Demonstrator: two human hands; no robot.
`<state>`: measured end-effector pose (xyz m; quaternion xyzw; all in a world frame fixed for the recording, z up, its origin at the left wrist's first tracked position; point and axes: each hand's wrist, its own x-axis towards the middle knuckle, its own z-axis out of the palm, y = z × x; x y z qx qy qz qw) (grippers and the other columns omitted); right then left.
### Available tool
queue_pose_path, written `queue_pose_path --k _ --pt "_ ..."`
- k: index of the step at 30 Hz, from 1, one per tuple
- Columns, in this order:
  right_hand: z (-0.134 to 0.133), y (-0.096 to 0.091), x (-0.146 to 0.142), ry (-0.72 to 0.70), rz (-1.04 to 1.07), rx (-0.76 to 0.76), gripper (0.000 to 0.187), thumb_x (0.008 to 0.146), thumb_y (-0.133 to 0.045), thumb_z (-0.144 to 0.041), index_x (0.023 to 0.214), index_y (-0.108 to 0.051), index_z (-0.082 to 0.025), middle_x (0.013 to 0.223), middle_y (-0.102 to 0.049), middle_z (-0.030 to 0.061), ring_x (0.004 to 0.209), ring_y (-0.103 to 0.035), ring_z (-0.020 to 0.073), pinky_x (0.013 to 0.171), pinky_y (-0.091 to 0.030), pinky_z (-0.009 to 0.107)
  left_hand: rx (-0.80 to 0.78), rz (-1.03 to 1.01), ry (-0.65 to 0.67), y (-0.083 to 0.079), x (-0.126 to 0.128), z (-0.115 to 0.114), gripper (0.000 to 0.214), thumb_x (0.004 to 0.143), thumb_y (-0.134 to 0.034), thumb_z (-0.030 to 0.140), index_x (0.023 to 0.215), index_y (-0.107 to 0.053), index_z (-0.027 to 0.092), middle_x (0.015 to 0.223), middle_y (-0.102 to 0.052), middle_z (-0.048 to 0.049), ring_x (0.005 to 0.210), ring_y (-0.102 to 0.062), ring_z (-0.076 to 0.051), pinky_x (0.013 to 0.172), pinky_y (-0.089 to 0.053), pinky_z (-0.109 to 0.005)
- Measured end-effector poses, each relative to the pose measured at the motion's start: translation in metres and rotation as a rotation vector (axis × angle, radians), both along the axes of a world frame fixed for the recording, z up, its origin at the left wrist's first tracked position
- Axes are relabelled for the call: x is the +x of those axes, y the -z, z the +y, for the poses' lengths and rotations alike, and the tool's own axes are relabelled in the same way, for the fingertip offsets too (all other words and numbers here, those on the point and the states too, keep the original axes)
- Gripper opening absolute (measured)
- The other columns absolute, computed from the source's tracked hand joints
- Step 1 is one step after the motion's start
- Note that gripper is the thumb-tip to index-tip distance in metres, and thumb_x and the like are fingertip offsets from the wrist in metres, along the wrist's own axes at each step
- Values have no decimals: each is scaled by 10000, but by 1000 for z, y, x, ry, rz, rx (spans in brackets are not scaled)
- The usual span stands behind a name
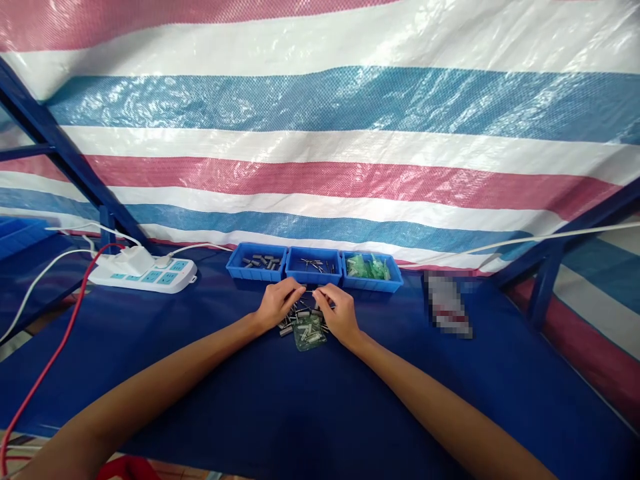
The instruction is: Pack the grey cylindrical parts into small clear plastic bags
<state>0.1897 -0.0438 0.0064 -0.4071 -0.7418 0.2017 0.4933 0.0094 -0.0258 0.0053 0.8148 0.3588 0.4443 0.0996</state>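
Observation:
My left hand [280, 301] and my right hand [339, 310] are close together above the table, fingers pinched. Between their fingertips a thin metal pin [309, 291] spans the gap, one end in each hand. Just below the hands lies a pile of small metal cylinders [286, 330] and thin pins, partly hidden by the fingers. A small clear plastic bag [309, 333] with metal pieces in it rests on the near side of that pile.
Behind the hands stand three blue bins: one with metal cylinders [260, 261], one with thin pins [314, 265], one with greenish bags [367, 267]. A white power strip [173, 279] with cables sits left on the blue table [300, 407]; a blurred-out item [447, 303] lies right.

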Motion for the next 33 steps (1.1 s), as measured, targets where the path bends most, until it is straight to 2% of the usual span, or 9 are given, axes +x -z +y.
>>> queue_pose_path --k 6,11,21,27,33 --pt "-1 -1 0 -5 -30 36 322 933 -438 -274 659 -564 -162 610 -521 2 571 -483 111 576 -350 239 28 -11 3 -1 0 -2 140 893 -532 281 871 -580 151 733 -595 -3 571 -498 -81 546 -382 -193" --pt "-2 0 0 -24 -59 53 347 938 -423 -274 630 -539 -163 594 -512 3 561 -475 109 571 -338 242 83 -46 4 -4 1 -4 122 884 -549 261 899 -599 151 776 -628 -25 615 -533 -95 573 -420 -199" --pt "-4 5 -2 -78 -153 202 369 918 -424 -226 553 -397 -178 546 -358 -26 501 -361 92 515 -274 251 119 -71 -12 -4 1 -4 119 860 -590 261 912 -622 160 772 -631 -22 612 -544 -96 565 -429 -199" --pt "-3 7 -2 -112 -214 237 336 912 -430 -217 578 -421 -179 560 -380 -23 501 -362 90 505 -283 243 122 -69 -3 -3 -1 -4 107 878 -561 248 905 -623 164 798 -634 -32 638 -555 -101 577 -434 -200" --pt "-3 8 -3 -58 -201 255 347 906 -438 -210 562 -414 -181 542 -369 -29 488 -347 89 501 -277 244 73 -99 -27 -3 0 -5 136 845 -608 289 899 -612 165 751 -600 -8 546 -473 -77 551 -415 -193"
